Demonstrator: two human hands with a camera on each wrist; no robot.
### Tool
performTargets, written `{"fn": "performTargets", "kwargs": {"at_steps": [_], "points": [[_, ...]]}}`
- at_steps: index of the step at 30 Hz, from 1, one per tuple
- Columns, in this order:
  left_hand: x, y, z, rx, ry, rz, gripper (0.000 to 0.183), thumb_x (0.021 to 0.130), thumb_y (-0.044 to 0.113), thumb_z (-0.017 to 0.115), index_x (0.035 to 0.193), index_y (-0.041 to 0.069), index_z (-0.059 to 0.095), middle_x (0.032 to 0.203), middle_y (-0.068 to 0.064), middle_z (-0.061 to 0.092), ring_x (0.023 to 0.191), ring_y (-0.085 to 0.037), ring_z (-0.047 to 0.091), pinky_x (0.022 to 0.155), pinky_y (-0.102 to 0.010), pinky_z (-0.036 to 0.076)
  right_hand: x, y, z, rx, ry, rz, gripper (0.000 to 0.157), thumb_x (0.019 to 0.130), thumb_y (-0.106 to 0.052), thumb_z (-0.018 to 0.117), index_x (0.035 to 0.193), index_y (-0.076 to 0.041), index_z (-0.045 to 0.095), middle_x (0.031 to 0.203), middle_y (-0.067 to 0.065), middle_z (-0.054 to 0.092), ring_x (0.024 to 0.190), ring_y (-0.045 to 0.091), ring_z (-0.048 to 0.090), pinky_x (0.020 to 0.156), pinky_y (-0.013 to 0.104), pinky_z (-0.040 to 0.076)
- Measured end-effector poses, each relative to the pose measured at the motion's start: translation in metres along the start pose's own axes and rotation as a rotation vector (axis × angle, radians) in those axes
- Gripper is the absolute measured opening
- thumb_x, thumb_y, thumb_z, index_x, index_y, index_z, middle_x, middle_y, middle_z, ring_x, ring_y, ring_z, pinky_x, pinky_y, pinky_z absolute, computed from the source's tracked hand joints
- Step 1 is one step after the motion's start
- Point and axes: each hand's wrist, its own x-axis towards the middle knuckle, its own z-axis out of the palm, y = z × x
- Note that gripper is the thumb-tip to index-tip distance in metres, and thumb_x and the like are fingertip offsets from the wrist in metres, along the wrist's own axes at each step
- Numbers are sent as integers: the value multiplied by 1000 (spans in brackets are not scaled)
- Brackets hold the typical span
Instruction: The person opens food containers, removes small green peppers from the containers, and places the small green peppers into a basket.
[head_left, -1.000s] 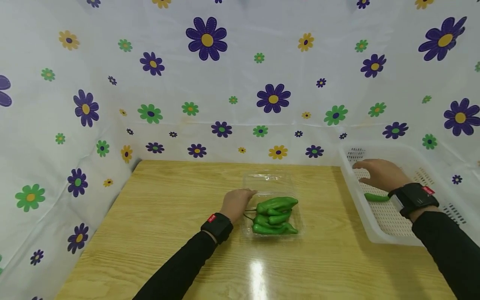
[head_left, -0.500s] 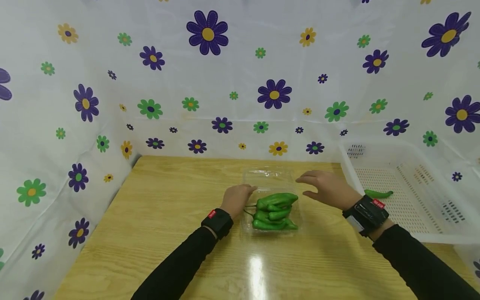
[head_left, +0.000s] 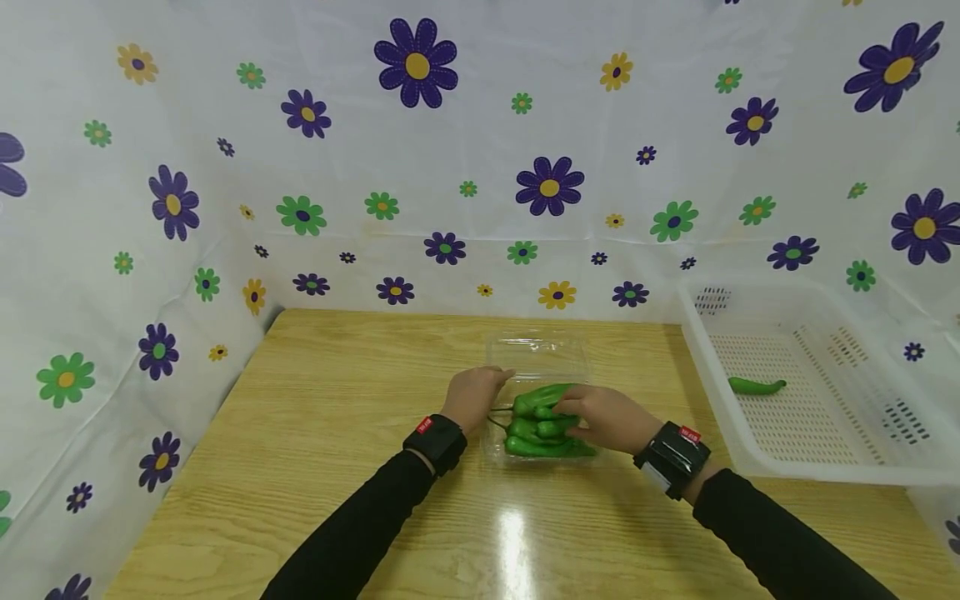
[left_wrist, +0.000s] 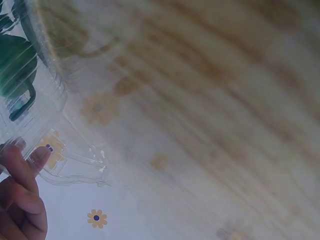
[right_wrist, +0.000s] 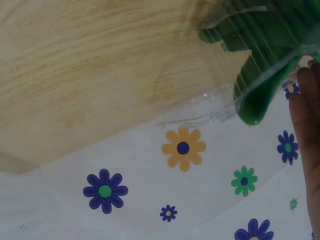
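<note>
Wood table (head_left: 375, 367) | red wristband tags (head_left: 691, 434): print illegible | right hand (head_left: 611, 417) at peppers (head_left: 534, 428)

Container (head_left: 538, 357), centre of frame: clear plastic, glossy. Peppers (head_left: 543, 448): smooth, glossy skins. Surface (head_left: 337, 400): wood-grained, glossy. Basket (head_left: 832, 425), right of frame: plastic, matt. Sleeves (head_left: 352, 525): matt cloth.
</note>
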Motion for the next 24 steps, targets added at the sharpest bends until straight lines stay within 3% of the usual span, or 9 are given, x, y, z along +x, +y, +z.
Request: {"fn": "performTargets", "kwargs": {"at_steps": [15, 24], "points": [[1, -1, -6, -28, -29, 1, 27, 93, 15, 57, 118, 18, 68, 86, -1, 71, 63, -13, 61, 50, -20, 42, 1, 6, 16, -3, 28, -42, 31, 73, -11, 79, 101, -5, 68, 98, 7, 66, 87, 18, 65, 73, 27, 56], [-4, 3, -7, -50, -41, -9, 28, 93, 13, 57, 118, 17, 68, 90, -1, 72, 68, -14, 64, 54, -21, 47, -2, 7, 24, -10, 5, -40, 30, 75, -12, 79, 102, -7, 67, 96, 5, 65, 83, 14, 64, 69, 24, 55]]}}
